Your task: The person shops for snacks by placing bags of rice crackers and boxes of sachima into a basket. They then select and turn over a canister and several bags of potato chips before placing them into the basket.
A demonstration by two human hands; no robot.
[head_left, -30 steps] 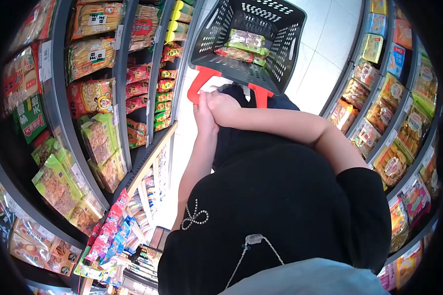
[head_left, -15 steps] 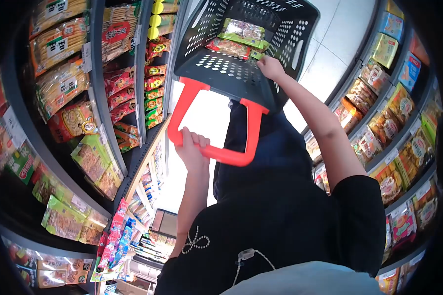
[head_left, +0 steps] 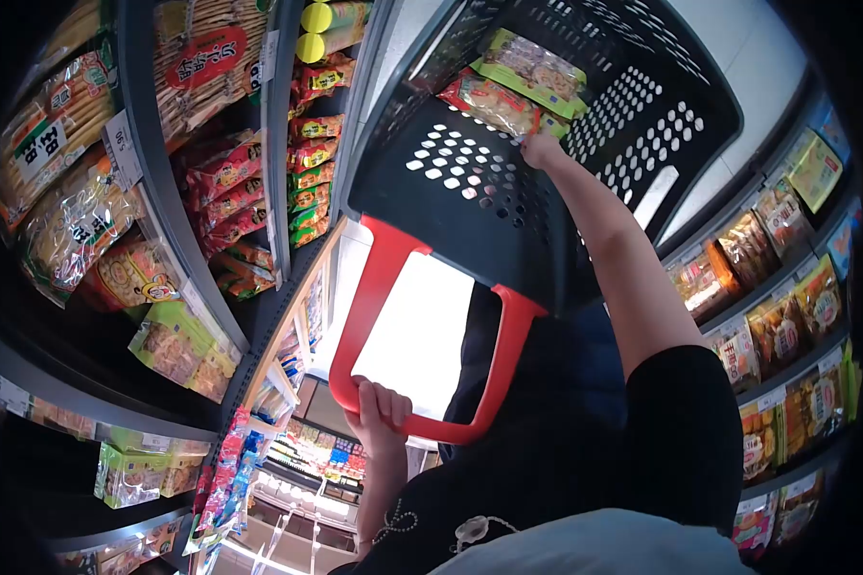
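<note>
My left hand [head_left: 382,412] is wrapped around the red handle [head_left: 360,307] of a dark shopping basket [head_left: 470,216] with perforated walls. Inside the basket, my right hand [head_left: 539,150] is closed at the lower right corner of a red snack bag [head_left: 489,103]; its fingertips are partly hidden. A green snack bag [head_left: 535,69] with a clear window lies just behind the red one, touching it. The basket is tilted, its handle side toward me.
Shelves of packaged snacks line both sides, with long bagged sticks [head_left: 211,48] on the left and wrapped snacks [head_left: 746,251] on the right. Small red and blue packets [head_left: 230,470] hang at the lower left. Pale floor tiles [head_left: 758,67] show beyond the basket.
The basket appears larger and more turned, with its far end shifted right. The handle and my left hand are lower in view. My right hand is now at the red bag's corner.
</note>
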